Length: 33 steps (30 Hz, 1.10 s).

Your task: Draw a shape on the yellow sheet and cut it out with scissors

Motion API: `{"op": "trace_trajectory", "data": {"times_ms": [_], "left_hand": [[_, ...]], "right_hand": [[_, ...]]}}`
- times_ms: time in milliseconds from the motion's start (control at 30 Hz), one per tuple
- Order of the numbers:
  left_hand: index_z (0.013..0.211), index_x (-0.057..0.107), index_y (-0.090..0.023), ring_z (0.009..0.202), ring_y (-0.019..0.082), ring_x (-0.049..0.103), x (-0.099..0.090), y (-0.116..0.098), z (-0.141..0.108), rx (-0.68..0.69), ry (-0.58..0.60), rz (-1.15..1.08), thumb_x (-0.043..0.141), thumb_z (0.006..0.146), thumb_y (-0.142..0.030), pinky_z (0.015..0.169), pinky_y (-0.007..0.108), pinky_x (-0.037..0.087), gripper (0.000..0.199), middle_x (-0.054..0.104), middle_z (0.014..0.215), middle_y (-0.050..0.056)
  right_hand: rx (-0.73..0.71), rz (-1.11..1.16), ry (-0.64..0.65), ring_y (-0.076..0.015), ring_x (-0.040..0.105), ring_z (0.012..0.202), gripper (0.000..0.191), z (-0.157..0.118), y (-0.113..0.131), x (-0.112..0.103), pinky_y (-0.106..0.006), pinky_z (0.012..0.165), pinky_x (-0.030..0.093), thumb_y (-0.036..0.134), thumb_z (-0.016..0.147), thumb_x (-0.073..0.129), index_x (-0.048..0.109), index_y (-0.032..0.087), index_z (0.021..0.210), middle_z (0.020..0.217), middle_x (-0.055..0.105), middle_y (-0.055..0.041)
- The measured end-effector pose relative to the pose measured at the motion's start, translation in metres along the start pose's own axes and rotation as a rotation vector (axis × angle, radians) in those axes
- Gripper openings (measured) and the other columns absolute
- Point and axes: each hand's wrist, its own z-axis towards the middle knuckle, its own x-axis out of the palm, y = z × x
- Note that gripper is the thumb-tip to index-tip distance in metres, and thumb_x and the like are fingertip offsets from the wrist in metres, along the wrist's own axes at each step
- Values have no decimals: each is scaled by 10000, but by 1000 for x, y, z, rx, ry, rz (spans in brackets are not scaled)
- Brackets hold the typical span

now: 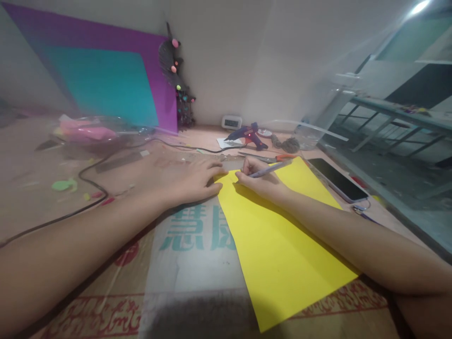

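A sheet of yellow paper (282,254) lies at a slant on a printed cardboard surface (197,278). In my right hand (259,176) is a pen (271,169), pinched between thumb and fingers, its lower end near the paper's far left part. I cannot make out any marks there. My left hand (205,181) lies flat with the fingers stretched out, fingertips at the paper's far left corner. My right forearm rests across the sheet and covers part of it.
Beyond the paper lie scissors (282,157), a glue gun (249,136) with a lit red light, twine (287,144) and a small digital clock (231,123). A phone (339,180) lies at right. A black cord (83,176) runs along the left. Purple board (165,94) leans behind.
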Motion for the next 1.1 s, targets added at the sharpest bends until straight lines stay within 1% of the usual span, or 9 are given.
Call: {"op": "trace_trajectory", "data": {"times_ms": [233,367,467,700,933,1100], "left_hand": [[1355,593,-196,1384,302,418,-2,-3,0,-26,18,-10,452,943,-394,1173,501,293,479,508,1469,120],[1350,593,-192,1371,307,431,-3,-3,-1,-22,7,-13,444,944,-398,1160,508,316,479,522,1453,122],[1343,597,-189,1378,312,424,-2,-2,-1,-10,2,-10,451,941,-397,1168,506,310,476,522,1454,121],[1353,592,-202,1378,299,422,0,0,-1,-11,1,-5,447,949,-400,1168,497,309,473,511,1466,112],[1357,592,-212,1386,300,417,1,1,-1,-9,4,-28,458,944,-409,1173,504,303,476,497,1478,111],[1348,598,-204,1391,305,413,0,0,-1,-17,-3,-26,459,942,-399,1182,503,297,471,500,1479,111]], "right_hand": [[22,-38,5,-101,358,538,269,-1,4,2,-246,518,269,302,788,611,377,231,677,584,400,71],[13,-53,25,-105,363,552,271,-1,6,2,-246,533,268,317,800,609,378,230,686,586,399,69],[5,-76,21,-108,368,557,274,-1,6,2,-249,534,267,317,799,602,376,228,674,593,407,62],[57,-104,25,-102,351,534,280,0,8,1,-254,511,257,285,779,598,361,229,641,570,390,62],[13,-49,11,-98,337,523,277,0,3,3,-250,498,252,314,793,592,363,232,660,570,384,67],[12,-99,6,-99,345,532,272,0,4,3,-253,500,260,309,783,580,356,233,650,574,381,65]]}}
